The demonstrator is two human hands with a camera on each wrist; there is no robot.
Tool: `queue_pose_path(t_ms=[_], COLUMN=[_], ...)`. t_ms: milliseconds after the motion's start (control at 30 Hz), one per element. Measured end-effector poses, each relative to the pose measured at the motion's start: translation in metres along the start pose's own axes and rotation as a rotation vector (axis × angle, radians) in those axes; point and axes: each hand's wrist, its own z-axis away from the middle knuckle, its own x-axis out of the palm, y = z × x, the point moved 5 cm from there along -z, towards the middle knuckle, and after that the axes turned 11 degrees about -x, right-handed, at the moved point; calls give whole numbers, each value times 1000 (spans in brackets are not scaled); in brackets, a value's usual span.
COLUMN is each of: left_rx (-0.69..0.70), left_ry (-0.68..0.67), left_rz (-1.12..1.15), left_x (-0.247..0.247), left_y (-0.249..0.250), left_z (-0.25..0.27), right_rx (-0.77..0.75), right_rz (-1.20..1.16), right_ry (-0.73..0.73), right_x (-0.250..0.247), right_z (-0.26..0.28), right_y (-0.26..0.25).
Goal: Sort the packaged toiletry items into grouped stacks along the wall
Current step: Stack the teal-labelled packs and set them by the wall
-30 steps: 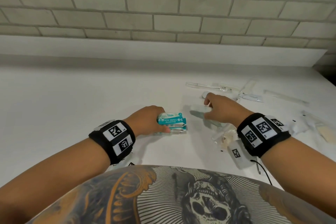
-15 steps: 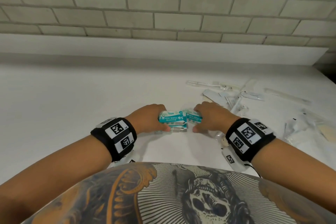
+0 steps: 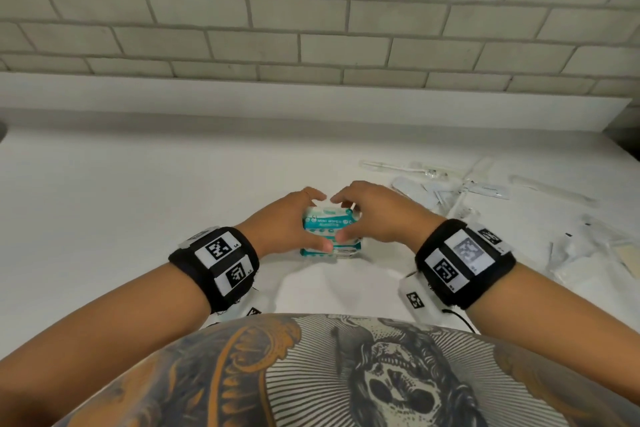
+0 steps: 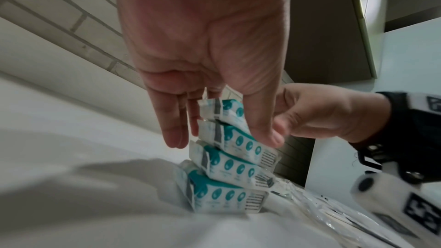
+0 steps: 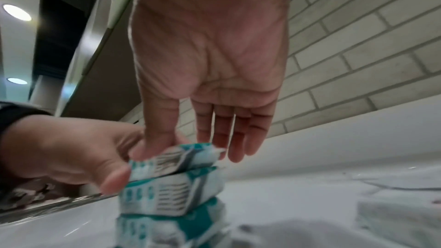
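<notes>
Several teal-and-white mini wipes packs stand as a stack on the white counter, just in front of me. My left hand grips the stack's upper packs from the left, thumb in front and fingers behind. From the right, my right hand grips the top pack the same way. The left wrist view shows the stack leaning slightly, with my left hand pinching it. In the right wrist view my right hand pinches the top of the stack.
Loose clear-wrapped toothbrushes and white sachets lie scattered on the counter's right side. A low white ledge runs below the grey brick wall. Bare counter lies to the left and behind the stack.
My right hand carried a wipes pack from the right pile over to the left and onto the stack. Both hands now close around the taller stack.
</notes>
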Motion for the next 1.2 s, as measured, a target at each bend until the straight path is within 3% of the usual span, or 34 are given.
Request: queue_pose_path(t_ms=[67, 167, 300, 433, 600, 800, 933, 1100, 1200], left_rx=[14, 14, 4, -10, -24, -31, -20, -3, -3], left_ry=[27, 52, 54, 40, 35, 29, 31, 38, 37], left_rz=[-67, -89, -117, -155, -175, -199, -183, -209, -235], left_x=[1, 2, 3, 2, 1, 1, 2, 2, 3], left_y=[0, 1, 2, 3, 5, 7, 11, 19, 22], left_z=[1, 1, -1, -2, -1, 0, 2, 4, 4], right_rx=[68, 216, 408, 406, 446, 376, 478, 482, 431], right_rz=[-130, -23, 218, 217, 168, -289, -149, -80, 20], right_ry=[97, 210, -33, 16, -98, -56, -53, -39, -147], right_x=[-12, -30, -6, -1, 3, 1, -1, -1, 7], right_z=[6, 18, 30, 27, 24, 20, 26, 30, 29], right_y=[16, 54, 95, 98, 100, 88, 99, 98, 93])
